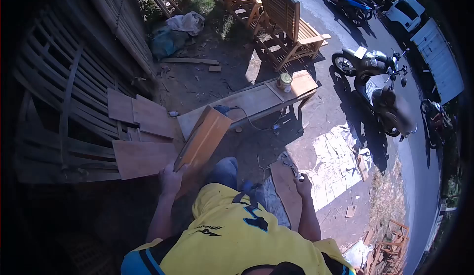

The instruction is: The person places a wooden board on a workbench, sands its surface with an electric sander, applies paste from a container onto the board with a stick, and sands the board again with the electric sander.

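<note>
My left hand (171, 180) is closed round the near end of a wooden board (205, 139), which tilts up and away over my knee. The board's broad face is in sunlight and its left edge is dark. Out to the right, my right hand (303, 184) has its fingers curled round something small that I cannot make out. Below that hand, a flat wooden panel (286, 186) lies on the ground. Just past the board's far end, a blue and dark power tool (222, 110) with a cord rests on a low wooden bench (252, 100).
A tin (284, 81) stands on the bench. Wooden panels (143, 159) lean against slats at left. Slatted wooden benches (291, 25) stand behind. A pale sheet (335, 164) covers ground at right, near a parked scooter (377, 84). Wood scraps (390, 245) lie at lower right.
</note>
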`<state>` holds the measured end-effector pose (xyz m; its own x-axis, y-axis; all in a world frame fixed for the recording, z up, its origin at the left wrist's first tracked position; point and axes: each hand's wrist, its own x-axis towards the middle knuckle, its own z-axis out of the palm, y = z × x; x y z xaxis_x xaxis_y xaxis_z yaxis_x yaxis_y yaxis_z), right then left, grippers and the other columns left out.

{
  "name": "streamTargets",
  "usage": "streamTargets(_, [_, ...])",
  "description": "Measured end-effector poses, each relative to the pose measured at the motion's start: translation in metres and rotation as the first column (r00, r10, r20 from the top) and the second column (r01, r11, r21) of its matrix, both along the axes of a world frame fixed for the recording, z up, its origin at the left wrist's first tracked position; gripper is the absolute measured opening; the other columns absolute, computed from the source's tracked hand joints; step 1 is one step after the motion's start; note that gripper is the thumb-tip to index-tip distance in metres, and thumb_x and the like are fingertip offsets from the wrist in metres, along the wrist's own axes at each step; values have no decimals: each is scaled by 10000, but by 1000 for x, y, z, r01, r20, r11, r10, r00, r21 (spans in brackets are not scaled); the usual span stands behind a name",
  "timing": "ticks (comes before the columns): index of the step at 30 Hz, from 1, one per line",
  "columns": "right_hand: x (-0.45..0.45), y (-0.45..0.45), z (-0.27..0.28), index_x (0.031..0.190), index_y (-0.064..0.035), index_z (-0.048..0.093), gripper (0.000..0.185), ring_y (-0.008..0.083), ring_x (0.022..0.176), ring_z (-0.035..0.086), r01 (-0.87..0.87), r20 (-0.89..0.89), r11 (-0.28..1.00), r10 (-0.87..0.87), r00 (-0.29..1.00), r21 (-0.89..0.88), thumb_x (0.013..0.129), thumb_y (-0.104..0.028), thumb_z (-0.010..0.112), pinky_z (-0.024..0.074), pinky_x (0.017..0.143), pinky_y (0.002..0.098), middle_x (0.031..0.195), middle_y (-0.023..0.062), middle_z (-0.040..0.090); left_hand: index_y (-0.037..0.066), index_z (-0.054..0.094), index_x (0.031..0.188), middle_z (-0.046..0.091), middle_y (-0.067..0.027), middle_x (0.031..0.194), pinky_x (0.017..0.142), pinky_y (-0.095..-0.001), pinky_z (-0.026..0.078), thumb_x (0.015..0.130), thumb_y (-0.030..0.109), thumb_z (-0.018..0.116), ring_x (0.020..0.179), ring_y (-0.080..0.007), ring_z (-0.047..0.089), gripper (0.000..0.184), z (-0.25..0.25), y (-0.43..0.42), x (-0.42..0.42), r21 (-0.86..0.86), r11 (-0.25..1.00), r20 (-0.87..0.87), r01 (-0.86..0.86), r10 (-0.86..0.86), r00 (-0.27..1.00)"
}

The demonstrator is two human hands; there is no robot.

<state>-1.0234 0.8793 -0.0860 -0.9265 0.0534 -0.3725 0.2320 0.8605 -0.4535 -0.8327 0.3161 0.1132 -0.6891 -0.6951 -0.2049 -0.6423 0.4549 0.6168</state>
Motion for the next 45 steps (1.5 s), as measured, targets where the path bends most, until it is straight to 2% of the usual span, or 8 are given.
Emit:
streamTargets(3, [-88, -56, 16, 1533, -78, 526, 760, 340, 1049, 773, -146, -25, 984, 144, 989, -103, 911, -384, 838, 615, 910, 440, 1286, 256, 732, 12, 774, 1120, 810, -160, 982, 827, -421, 580, 906, 270, 836, 870, -287, 779, 341, 15, 20, 11, -74, 989, 8, -128, 129, 992])
streamTargets(17, [-221, -474, -70, 1702, -203, 223, 1137, 480, 1528, 373, -919, -16, 394, 919, 394, -6, 816, -422, 902, 376, 1239, 556, 1681, 261, 326, -17, 753, 1180, 789, -166, 1043, 887, -408, 547, 934, 264, 842, 906, -267, 720, 384, -26, 1, 15, 109, 752, 14, -650, 653, 758])
streamTargets(23, [-259, -556, -119, 1691, -473, 202, 1048, 570, 1468, 417, -977, 225, 67, 968, 114, 205, 867, -387, 845, 452, 1126, 679, 1684, 259, 317, -92, 724, 1215, 779, -135, 1067, 845, -359, 554, 996, 199, 787, 927, -195, 698, 369, -40, 17, -22, 86, 597, -73, -798, 802, 592])
streamTargets(27, [-291, -557, -189, 1596, -385, 420, 799, 526, 1217, 626, -985, 112, -77, 992, -60, 155, 888, -265, 771, 576, 954, 588, 1444, 258, 481, -100, 704, 1271, 760, -170, 1173, 829, -369, 582, 1018, 182, 757, 962, -219, 710, 383, -38, 46, -58, 183, 451, -118, -874, 892, 436])
streamTargets(31, [-334, -510, -157, 1564, -319, 435, 772, 533, 1156, 650, -999, 85, 54, 995, 53, -1, 877, -274, 784, 580, 949, 560, 1362, 291, 507, -97, 686, 1309, 737, -189, 1233, 857, -385, 608, 1020, 190, 754, 1007, -238, 720, 413, -38, 61, -95, 211, 303, -77, -929, 953, 293])
streamTargets(38, [-426, -256, -39, 1505, -90, 432, 832, 504, 1209, 622, -629, 46, 770, 636, 770, -109, 821, -332, 838, 512, 1035, 552, 1298, 320, 581, -37, 564, 1455, 665, -160, 1375, 968, -446, 610, 987, 233, 795, 1163, -274, 697, 587, -107, 79, -183, 629, 70, -131, -774, 991, -17])
streamTargets(43, [-465, -91, -34, 1483, -61, 424, 766, 270, 835, 715, -404, -52, 909, 401, 915, -106, 861, -250, 828, 584, 759, 402, 1020, 191, 706, 63, 582, 1450, 648, -105, 1364, 1081, -483, 543, 921, 217, 852, 1280, -255, 618, 614, -229, 82, -253, 923, -31, -24, -384, 991, -135])
streamTargets(45, [-464, -74, 4, 1482, -75, 432, 791, 310, 959, 712, -258, 95, 959, 270, 958, -121, 841, -269, 852, 565, 893, 438, 1114, 221, 696, 66, 594, 1434, 662, -96, 1362, 1065, -461, 561, 925, 198, 848, 1260, -252, 637, 584, -268, 91, -287, 959, -92, 47, -268, 984, -170])
